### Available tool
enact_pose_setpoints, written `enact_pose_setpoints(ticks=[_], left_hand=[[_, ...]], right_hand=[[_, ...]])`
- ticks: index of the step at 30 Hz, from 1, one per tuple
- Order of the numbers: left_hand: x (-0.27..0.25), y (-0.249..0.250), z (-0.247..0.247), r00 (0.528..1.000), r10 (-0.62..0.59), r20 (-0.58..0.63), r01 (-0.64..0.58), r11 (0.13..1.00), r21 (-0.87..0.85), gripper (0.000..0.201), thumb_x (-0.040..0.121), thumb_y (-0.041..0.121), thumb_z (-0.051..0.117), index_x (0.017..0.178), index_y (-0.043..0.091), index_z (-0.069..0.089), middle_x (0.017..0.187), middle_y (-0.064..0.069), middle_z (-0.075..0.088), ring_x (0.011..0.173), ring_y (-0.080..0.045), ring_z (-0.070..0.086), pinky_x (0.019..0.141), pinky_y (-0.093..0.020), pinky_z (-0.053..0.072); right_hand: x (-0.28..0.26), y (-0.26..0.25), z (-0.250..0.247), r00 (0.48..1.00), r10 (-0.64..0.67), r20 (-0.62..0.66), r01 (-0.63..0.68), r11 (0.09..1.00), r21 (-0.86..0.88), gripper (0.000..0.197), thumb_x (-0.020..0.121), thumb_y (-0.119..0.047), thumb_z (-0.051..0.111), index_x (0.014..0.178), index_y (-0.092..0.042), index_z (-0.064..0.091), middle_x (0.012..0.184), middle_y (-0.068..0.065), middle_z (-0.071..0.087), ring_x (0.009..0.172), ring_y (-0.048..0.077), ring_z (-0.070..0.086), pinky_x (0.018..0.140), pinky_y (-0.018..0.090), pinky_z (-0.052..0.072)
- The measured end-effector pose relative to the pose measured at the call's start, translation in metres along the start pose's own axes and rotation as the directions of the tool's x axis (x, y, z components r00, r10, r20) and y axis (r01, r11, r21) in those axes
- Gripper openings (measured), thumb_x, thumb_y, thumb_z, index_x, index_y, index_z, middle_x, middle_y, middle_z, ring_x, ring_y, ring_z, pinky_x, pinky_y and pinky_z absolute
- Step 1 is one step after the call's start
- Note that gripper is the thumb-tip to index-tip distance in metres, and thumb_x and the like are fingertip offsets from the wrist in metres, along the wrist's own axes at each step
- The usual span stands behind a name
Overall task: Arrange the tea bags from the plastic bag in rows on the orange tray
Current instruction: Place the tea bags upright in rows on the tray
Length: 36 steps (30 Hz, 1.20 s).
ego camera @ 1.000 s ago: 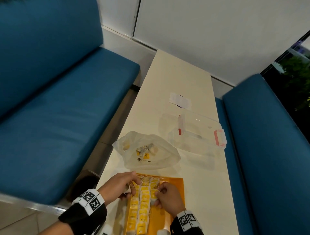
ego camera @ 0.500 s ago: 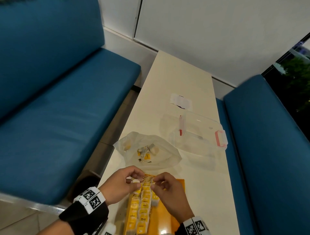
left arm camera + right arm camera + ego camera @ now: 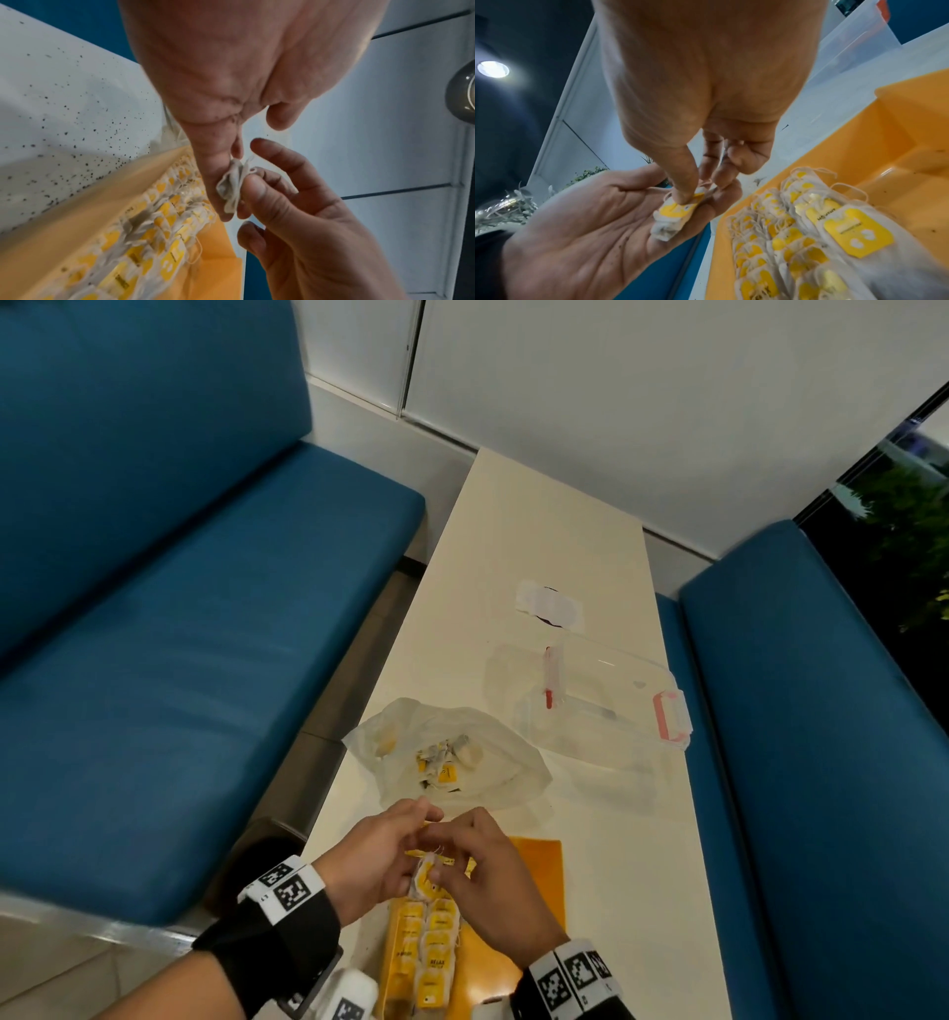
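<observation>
An orange tray [image 3: 536,870] lies at the near end of the table, with several yellow-tagged tea bags [image 3: 434,950] in rows along its left side. Just beyond it lies the crumpled clear plastic bag [image 3: 462,765], a few tea bags still inside. My left hand [image 3: 382,857] and right hand [image 3: 485,870] meet above the tray's far left corner. Between them they pinch one tea bag [image 3: 673,216] with a yellow tag. It rests on my left fingers while my right thumb presses on it. Its string is bunched up at the fingertips [image 3: 232,187].
A clear plastic box [image 3: 606,706] with pink latches sits beyond the bag on the right. A white paper slip [image 3: 549,608] lies farther up the narrow cream table [image 3: 513,531]. Blue benches [image 3: 179,685] flank both long sides.
Both hands have lifted off the rows in the tray and come together. They now hold one tea bag between them above the tray's far end.
</observation>
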<state>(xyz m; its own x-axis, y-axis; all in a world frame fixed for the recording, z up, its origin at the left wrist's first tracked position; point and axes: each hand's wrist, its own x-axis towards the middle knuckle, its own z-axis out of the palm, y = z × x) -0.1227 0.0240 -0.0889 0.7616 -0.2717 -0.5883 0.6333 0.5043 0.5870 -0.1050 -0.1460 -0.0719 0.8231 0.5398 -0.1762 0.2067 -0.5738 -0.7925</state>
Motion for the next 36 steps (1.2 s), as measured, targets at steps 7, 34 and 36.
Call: enact_pose_setpoints(ticks=[7, 34, 36], left_hand=[[0.0, 0.002, -0.008, 0.999, -0.032, 0.035, 0.032, 0.999, -0.003, 0.046, 0.105, 0.042, 0.042, 0.125, 0.005, 0.059, 0.104, -0.02, 0.063, 0.075, -0.026, 0.068, 0.063, -0.033, 0.056], [-0.001, -0.016, -0.008, 0.859, 0.48, 0.177, -0.455, 0.558, 0.694, 0.004, 0.087, 0.028, 0.078, 0.084, 0.032, 0.078, 0.078, 0.009, 0.074, 0.071, -0.006, 0.066, 0.069, -0.022, 0.053], [0.0, -0.018, -0.016, 0.865, 0.49, 0.112, -0.404, 0.545, 0.734, 0.005, 0.083, 0.03, 0.081, 0.083, 0.032, 0.076, 0.077, 0.011, 0.073, 0.068, -0.004, 0.066, 0.069, -0.023, 0.054]], right_hand=[[0.0, -0.002, 0.001, 0.998, -0.064, 0.013, 0.064, 0.998, -0.002, 0.025, 0.088, -0.009, 0.068, 0.096, -0.032, 0.073, 0.1, -0.011, 0.052, 0.083, 0.008, 0.056, 0.079, 0.018, 0.046], [-0.007, -0.007, -0.026, 0.958, 0.232, -0.167, -0.141, 0.892, 0.429, 0.005, 0.087, 0.0, 0.069, 0.088, 0.004, 0.067, 0.065, 0.008, 0.067, 0.057, 0.012, 0.06, 0.053, 0.022, 0.044], [-0.01, 0.002, -0.03, 0.945, 0.267, -0.188, -0.161, 0.882, 0.444, 0.006, 0.09, 0.0, 0.067, 0.088, 0.005, 0.064, 0.065, 0.013, 0.066, 0.056, 0.017, 0.058, 0.049, 0.024, 0.042]])
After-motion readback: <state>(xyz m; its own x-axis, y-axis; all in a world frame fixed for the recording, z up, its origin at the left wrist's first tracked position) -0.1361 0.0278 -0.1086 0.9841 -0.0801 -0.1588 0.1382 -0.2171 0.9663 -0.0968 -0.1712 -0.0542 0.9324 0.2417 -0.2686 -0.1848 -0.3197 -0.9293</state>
